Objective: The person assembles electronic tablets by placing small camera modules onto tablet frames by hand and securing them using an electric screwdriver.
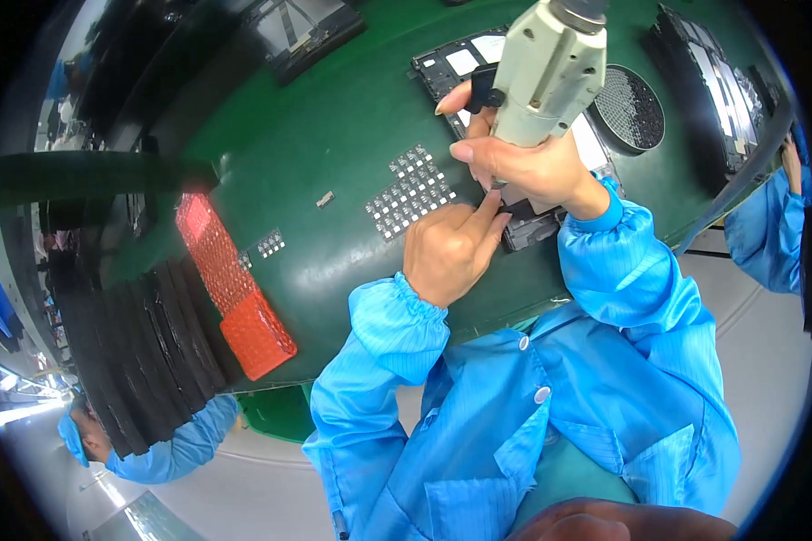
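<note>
My right hand (543, 169) is wrapped round the lower body of a cream-coloured electric screwdriver (550, 77), held upright with its tip pointing down. The tip meets the near edge of an open black electronic device frame (525, 236) with white and silver panels. The screwdriver and my right hand cover much of the frame. Beside the tip, my left hand (447, 248) has its fingertips pressed together on the frame's near left edge. What the fingertips pinch, if anything, is hidden. Just left of them lies a sheet of small metal parts (410, 194) in rows.
A round dish of small dark screws (645, 113) stands right of the frame. More device frames (717, 86) lie far right, another (302, 36) at the back. Red bubble-wrap (257, 334) and a row of black pieces (140, 352) sit left. Other people in blue work on both sides.
</note>
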`<state>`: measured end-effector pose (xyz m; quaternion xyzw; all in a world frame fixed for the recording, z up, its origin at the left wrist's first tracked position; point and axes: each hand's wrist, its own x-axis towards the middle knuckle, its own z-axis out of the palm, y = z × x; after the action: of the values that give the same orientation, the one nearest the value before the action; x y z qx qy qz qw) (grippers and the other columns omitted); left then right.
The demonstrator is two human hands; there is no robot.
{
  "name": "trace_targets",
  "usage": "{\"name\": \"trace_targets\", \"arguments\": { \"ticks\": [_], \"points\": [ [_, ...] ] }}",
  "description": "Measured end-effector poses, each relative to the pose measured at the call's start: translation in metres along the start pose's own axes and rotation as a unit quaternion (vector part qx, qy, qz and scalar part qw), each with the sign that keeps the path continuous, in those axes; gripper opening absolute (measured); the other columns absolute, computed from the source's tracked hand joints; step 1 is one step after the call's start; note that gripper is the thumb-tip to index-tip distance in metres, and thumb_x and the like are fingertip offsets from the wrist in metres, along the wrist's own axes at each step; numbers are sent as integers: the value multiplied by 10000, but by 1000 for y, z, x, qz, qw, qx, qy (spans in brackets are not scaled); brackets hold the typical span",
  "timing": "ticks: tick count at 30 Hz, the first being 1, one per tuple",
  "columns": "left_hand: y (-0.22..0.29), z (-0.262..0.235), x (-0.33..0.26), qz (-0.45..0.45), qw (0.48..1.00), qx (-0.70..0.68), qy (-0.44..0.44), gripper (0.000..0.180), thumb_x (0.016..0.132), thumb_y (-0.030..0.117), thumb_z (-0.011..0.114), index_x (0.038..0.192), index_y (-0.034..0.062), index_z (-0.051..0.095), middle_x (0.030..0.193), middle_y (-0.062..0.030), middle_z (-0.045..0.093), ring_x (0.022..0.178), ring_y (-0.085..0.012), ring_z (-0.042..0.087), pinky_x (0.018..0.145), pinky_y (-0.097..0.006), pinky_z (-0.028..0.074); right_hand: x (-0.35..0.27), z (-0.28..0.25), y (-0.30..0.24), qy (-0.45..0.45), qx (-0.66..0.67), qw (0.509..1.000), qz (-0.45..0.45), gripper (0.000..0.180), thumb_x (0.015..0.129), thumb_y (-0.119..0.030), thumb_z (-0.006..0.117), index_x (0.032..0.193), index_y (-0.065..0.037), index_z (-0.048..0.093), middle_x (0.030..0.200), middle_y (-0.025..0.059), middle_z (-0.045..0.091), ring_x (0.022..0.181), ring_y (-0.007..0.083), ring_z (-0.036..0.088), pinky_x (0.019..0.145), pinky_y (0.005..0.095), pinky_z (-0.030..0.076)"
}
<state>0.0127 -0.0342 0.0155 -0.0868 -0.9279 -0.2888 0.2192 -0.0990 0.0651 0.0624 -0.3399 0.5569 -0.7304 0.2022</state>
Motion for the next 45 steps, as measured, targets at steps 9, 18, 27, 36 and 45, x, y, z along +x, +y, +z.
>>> {"name": "trace_targets", "arguments": {
  "ticks": [9, 18, 27, 36, 45],
  "points": [
    [1, -1, -1, -17, 1000, -12, 6, 219, 724, 139, 678, 919, 38, 663, 550, -95, 530, 482, -243, 541, 445, -359, 430, -1, 1, -2, -13, -41, 999, 6, 323, 762, 22, 618, 1065, 30, 507, 596, 16, 531, 510, 81, 517, 469, 211, 415],
    [-1, -2, -3, -21, 1000, -21, -10, 182, 739, 147, 656, 899, 62, 659, 553, -97, 528, 489, -261, 542, 437, -370, 424, -12, 3, 7, -38, -118, 991, -44, 224, 762, 25, 604, 969, 18, 517, 593, 3, 500, 520, 68, 494, 477, 216, 414],
    [2, 1, -1, 5, 1000, -6, 13, 220, 724, 141, 676, 911, 27, 652, 545, -79, 504, 482, -229, 521, 441, -354, 414, -3, -22, -29, 78, -70, 991, -80, 419, 764, -15, 566, 1153, 87, 448, 564, 28, 500, 460, 106, 482, 472, 245, 417],
    [0, 3, -4, 4, 1000, -8, 7, 291, 667, 10, 701, 950, -22, 643, 543, -83, 486, 457, -219, 475, 444, -327, 381, -23, -147, -22, 194, 25, 973, -123, 241, 732, -20, 636, 936, 49, 528, 563, 61, 517, 455, 138, 489, 451, 275, 396],
    [3, 6, -4, 3, 1000, -5, -10, 306, 693, -5, 677, 995, -16, 630, 541, -83, 485, 463, -217, 453, 447, -321, 359, -19, -148, -16, 212, -39, 972, -94, 311, 720, 13, 648, 1012, 46, 546, 580, 24, 530, 449, 94, 512, 421, 217, 403]
  ]
}}
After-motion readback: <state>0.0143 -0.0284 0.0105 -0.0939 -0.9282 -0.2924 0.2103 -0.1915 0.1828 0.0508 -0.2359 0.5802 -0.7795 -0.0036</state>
